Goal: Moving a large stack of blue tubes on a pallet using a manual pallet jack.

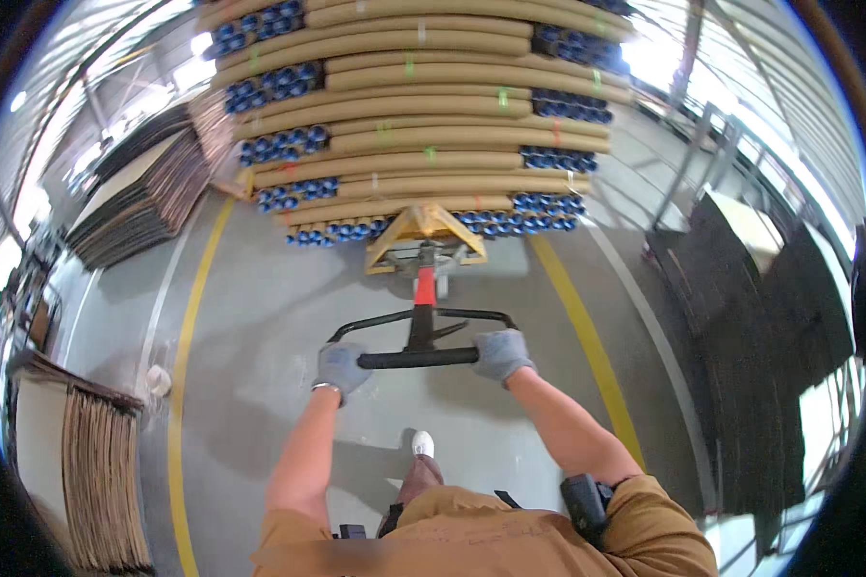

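Note:
Both of my hands wear grey gloves and grip the black loop handle [419, 360] of a pallet jack. My left hand [343, 371] is closed around the handle's left corner, and my right hand [501, 357] around its right corner. A red and black shaft [425, 287] runs from the handle forward to the jack's yellow base [423, 223]. Directly beyond the base rises a tall stack of long brown-wrapped bundles [433, 159]. Clusters of round blue ends show between the bundles. The pallet or forks under the load are hidden.
Yellow floor lines [189, 356] run along both sides of the grey aisle. Stacked flat sheets [144, 192] stand at the far left, and another upright sheet stack [101, 471] at the near left. Dark panels [731, 337] and metal railings [693, 154] line the right.

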Demonstrator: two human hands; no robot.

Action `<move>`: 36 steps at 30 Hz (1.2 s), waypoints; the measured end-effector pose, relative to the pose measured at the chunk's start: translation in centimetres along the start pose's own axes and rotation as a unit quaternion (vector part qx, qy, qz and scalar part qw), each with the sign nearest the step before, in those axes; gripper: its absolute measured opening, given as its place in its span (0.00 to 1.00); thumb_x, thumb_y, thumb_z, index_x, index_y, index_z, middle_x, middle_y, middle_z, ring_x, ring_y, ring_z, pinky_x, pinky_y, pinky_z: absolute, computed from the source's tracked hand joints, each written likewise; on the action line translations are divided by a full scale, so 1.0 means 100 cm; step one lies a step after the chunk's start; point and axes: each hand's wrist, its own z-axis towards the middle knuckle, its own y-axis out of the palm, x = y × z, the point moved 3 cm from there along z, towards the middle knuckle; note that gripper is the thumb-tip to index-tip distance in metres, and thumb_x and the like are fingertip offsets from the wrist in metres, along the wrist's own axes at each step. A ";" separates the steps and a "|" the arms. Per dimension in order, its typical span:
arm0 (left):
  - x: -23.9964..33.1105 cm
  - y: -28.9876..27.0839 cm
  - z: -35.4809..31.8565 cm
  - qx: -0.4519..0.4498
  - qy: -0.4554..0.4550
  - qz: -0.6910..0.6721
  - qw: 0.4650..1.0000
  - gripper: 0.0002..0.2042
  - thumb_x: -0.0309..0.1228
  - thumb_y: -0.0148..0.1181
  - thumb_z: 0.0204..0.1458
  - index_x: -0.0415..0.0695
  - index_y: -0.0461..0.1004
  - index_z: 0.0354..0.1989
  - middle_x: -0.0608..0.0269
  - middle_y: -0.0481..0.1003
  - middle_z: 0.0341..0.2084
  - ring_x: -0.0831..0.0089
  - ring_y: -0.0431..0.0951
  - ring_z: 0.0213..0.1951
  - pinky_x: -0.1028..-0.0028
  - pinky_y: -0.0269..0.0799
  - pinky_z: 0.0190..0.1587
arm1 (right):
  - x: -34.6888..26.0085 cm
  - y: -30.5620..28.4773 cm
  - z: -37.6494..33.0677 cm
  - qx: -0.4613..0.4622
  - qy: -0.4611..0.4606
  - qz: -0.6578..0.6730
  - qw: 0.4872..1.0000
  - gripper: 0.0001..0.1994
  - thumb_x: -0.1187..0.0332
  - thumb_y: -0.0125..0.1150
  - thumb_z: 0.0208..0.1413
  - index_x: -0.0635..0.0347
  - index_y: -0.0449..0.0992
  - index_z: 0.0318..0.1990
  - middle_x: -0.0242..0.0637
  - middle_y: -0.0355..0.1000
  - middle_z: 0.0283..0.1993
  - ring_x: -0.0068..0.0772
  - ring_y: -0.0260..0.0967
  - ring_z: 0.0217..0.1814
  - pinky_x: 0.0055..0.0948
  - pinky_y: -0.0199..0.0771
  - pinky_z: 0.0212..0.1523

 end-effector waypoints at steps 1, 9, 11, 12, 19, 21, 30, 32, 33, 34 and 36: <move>-0.006 -0.002 -0.002 -0.006 0.016 0.006 1.000 0.09 0.40 0.56 0.37 0.51 0.77 0.24 0.59 0.76 0.24 0.61 0.76 0.32 0.62 0.69 0.35 | -0.007 -0.003 0.001 -0.001 0.016 0.008 1.000 0.11 0.57 0.55 0.40 0.48 0.77 0.30 0.39 0.75 0.29 0.41 0.74 0.33 0.38 0.71 0.34; -0.034 -0.001 -0.013 -0.018 -0.013 -0.005 1.000 0.10 0.42 0.61 0.37 0.51 0.76 0.24 0.61 0.76 0.24 0.60 0.76 0.32 0.63 0.66 0.41 | -0.040 -0.020 0.004 -0.048 -0.024 0.009 0.999 0.12 0.59 0.53 0.42 0.53 0.78 0.30 0.39 0.76 0.31 0.40 0.75 0.34 0.37 0.71 0.34; -0.038 0.000 -0.010 -0.002 0.004 -0.003 1.000 0.10 0.42 0.62 0.36 0.51 0.75 0.24 0.61 0.76 0.24 0.60 0.75 0.32 0.62 0.66 0.41 | -0.042 -0.015 0.011 -0.046 -0.015 0.008 0.999 0.11 0.58 0.55 0.41 0.50 0.76 0.31 0.37 0.75 0.28 0.40 0.74 0.32 0.39 0.70 0.35; -0.039 -0.001 -0.008 0.012 0.010 -0.004 1.000 0.11 0.42 0.63 0.35 0.51 0.75 0.24 0.61 0.75 0.24 0.60 0.75 0.32 0.62 0.65 0.41 | -0.041 -0.014 0.014 -0.040 -0.016 0.004 0.999 0.11 0.58 0.55 0.41 0.50 0.76 0.31 0.37 0.75 0.28 0.40 0.74 0.32 0.39 0.70 0.34; -0.024 0.008 -0.016 0.049 0.014 -0.021 0.998 0.10 0.42 0.63 0.35 0.51 0.74 0.23 0.61 0.75 0.24 0.60 0.74 0.32 0.62 0.64 0.40 | -0.027 -0.017 0.004 -0.047 -0.013 0.016 0.999 0.10 0.59 0.55 0.40 0.49 0.76 0.29 0.37 0.75 0.27 0.41 0.74 0.31 0.38 0.69 0.35; -0.022 0.002 -0.015 0.057 0.014 -0.027 0.998 0.10 0.41 0.63 0.34 0.50 0.74 0.23 0.61 0.75 0.24 0.61 0.75 0.32 0.63 0.65 0.40 | -0.029 -0.021 0.006 -0.042 -0.014 0.018 0.999 0.09 0.60 0.55 0.39 0.49 0.76 0.29 0.37 0.74 0.27 0.41 0.73 0.31 0.38 0.69 0.36; 0.003 0.000 -0.018 0.058 -0.045 -0.004 0.997 0.13 0.46 0.59 0.37 0.51 0.77 0.25 0.58 0.75 0.24 0.59 0.75 0.33 0.63 0.67 0.40 | -0.002 -0.023 0.000 0.008 -0.041 0.015 0.999 0.10 0.59 0.54 0.41 0.50 0.76 0.29 0.38 0.75 0.31 0.40 0.74 0.35 0.39 0.70 0.34; 0.003 0.006 -0.011 0.031 -0.041 -0.006 0.999 0.12 0.45 0.58 0.37 0.52 0.77 0.26 0.59 0.76 0.25 0.60 0.76 0.33 0.63 0.67 0.40 | -0.005 -0.029 -0.002 0.009 -0.038 0.014 0.999 0.10 0.58 0.54 0.41 0.49 0.76 0.29 0.37 0.75 0.31 0.40 0.73 0.35 0.39 0.70 0.35; 0.004 0.008 -0.012 0.033 -0.054 -0.005 0.998 0.12 0.45 0.58 0.37 0.52 0.77 0.26 0.59 0.76 0.25 0.60 0.76 0.33 0.63 0.67 0.40 | -0.004 -0.029 -0.002 0.010 -0.042 0.015 0.999 0.10 0.57 0.55 0.41 0.49 0.76 0.29 0.37 0.75 0.31 0.40 0.73 0.35 0.39 0.70 0.35; 0.008 0.005 -0.012 0.060 -0.036 -0.002 0.998 0.12 0.44 0.58 0.37 0.52 0.77 0.26 0.59 0.76 0.25 0.60 0.76 0.33 0.63 0.67 0.40 | -0.001 -0.031 -0.002 0.010 -0.047 0.017 0.999 0.10 0.57 0.55 0.41 0.49 0.76 0.29 0.37 0.75 0.31 0.40 0.73 0.35 0.39 0.70 0.35; 0.013 -0.003 -0.013 0.076 -0.016 0.010 0.997 0.11 0.42 0.58 0.37 0.52 0.77 0.27 0.60 0.76 0.25 0.61 0.76 0.33 0.64 0.68 0.39 | 0.003 -0.034 0.000 0.001 -0.031 -0.002 1.000 0.10 0.57 0.55 0.40 0.48 0.76 0.29 0.36 0.75 0.31 0.40 0.73 0.35 0.38 0.70 0.35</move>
